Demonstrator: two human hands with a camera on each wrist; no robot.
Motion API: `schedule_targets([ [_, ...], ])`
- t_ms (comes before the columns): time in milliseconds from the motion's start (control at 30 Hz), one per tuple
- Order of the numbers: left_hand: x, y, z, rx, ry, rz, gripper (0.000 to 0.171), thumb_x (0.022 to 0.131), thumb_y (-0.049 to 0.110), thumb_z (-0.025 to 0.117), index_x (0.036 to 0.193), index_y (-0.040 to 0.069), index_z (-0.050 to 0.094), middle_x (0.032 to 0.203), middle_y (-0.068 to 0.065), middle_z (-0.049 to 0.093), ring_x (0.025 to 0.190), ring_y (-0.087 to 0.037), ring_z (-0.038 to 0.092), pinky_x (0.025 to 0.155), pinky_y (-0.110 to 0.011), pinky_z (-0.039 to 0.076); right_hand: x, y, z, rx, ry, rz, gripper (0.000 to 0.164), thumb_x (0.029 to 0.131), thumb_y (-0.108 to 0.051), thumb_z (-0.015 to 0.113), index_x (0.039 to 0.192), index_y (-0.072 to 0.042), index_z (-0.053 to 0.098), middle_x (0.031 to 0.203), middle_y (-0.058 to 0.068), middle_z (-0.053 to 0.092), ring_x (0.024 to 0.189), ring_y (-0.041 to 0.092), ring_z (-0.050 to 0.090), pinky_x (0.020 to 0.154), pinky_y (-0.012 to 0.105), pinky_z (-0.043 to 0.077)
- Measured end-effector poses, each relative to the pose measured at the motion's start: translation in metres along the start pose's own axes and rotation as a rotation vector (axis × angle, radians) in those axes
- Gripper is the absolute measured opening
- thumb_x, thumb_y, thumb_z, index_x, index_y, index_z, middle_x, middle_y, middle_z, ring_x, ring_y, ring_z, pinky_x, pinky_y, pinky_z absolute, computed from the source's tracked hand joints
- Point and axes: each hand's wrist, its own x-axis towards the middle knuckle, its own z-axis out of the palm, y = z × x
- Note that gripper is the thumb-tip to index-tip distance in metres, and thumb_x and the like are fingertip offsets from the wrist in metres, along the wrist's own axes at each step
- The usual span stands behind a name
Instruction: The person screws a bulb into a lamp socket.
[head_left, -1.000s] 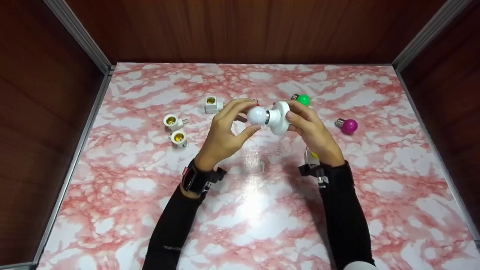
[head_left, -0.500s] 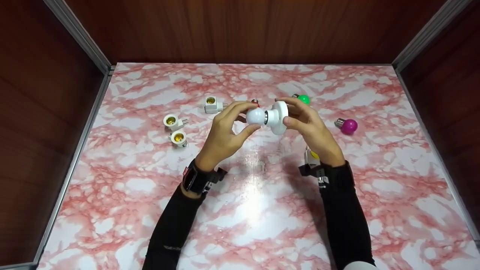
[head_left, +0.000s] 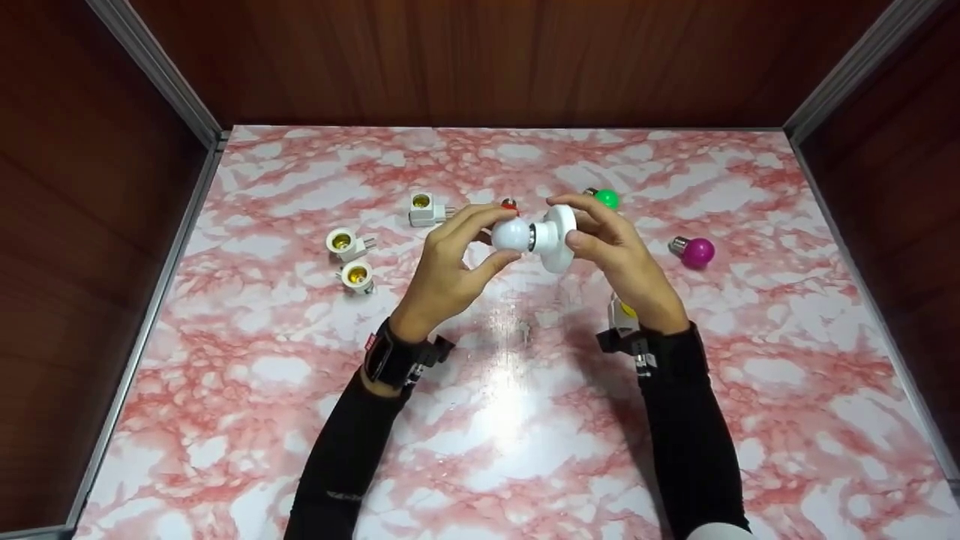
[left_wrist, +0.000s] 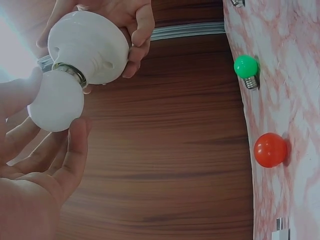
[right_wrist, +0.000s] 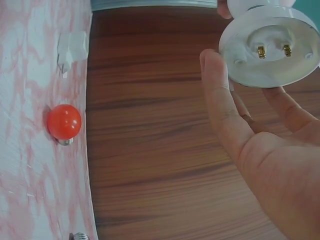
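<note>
My left hand [head_left: 454, 266] pinches the round glass of a white light bulb [head_left: 511, 235] between thumb and fingers. Facing it, my right hand [head_left: 626, 259] grips the flared base of a white lamp holder [head_left: 556, 238] by its rim. Both are held up off the table, end to end. In the left wrist view, the bulb [left_wrist: 56, 102] has its screw thread at the mouth of the holder [left_wrist: 90, 45], and some metal still shows. On the holder's underside [right_wrist: 272, 55], the right wrist view shows two brass contacts.
Three plug-in sockets [head_left: 422, 210] [head_left: 343, 244] [head_left: 358, 277] lie to the left on the marbled table. A green bulb [head_left: 607, 199] and a purple bulb [head_left: 699, 253] lie right. A red bulb [left_wrist: 270, 150] sits behind my left fingers. Something white and yellow [head_left: 622, 315] is partly hidden by my right wrist.
The lamp holder and bulb have shifted slightly left. My right thumb and fingers have moved along the base's rim. My left hand keeps its hold on the bulb.
</note>
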Motion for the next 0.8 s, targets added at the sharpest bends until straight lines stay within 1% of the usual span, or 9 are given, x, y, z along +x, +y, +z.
schedule_targets([
  [333, -0.0005, 0.0006, 0.0015, -0.002, -0.005, 0.003, 0.043, 0.098, 0.024, 0.077, 0.133, -0.001, 0.069, 0.133, -0.018, 0.071, 0.114, -0.022, 0.072, 0.093, -0.025, 0.063, -0.0001, 0.0006, -0.0001, 0.022, -0.010, 0.009, 0.039, 0.109, -0.020, 0.055, 0.147, -0.012, 0.058, 0.126, 0.007, 0.072, 0.105, 0.017, 0.072, 0.096, 0.035, 0.062],
  [600, -0.0004, 0.0014, 0.0020, 0.002, -0.009, 0.006, 0.044, 0.099, 0.024, 0.076, 0.135, 0.000, 0.069, 0.134, -0.018, 0.070, 0.115, -0.022, 0.071, 0.093, -0.025, 0.063, -0.0009, 0.0006, -0.0008, 0.026, -0.003, 0.007, 0.037, 0.109, -0.019, 0.057, 0.145, -0.012, 0.059, 0.124, 0.006, 0.072, 0.102, 0.015, 0.072, 0.093, 0.034, 0.063],
  [800, 0.0002, 0.0004, 0.0023, 0.007, -0.012, 0.003, 0.043, 0.100, 0.025, 0.075, 0.135, 0.001, 0.069, 0.134, -0.016, 0.070, 0.113, -0.020, 0.071, 0.092, -0.024, 0.063, -0.0014, -0.0003, -0.0016, -0.003, -0.004, -0.012, 0.038, 0.107, -0.014, 0.058, 0.144, -0.009, 0.059, 0.122, 0.007, 0.072, 0.103, 0.015, 0.073, 0.095, 0.033, 0.063],
])
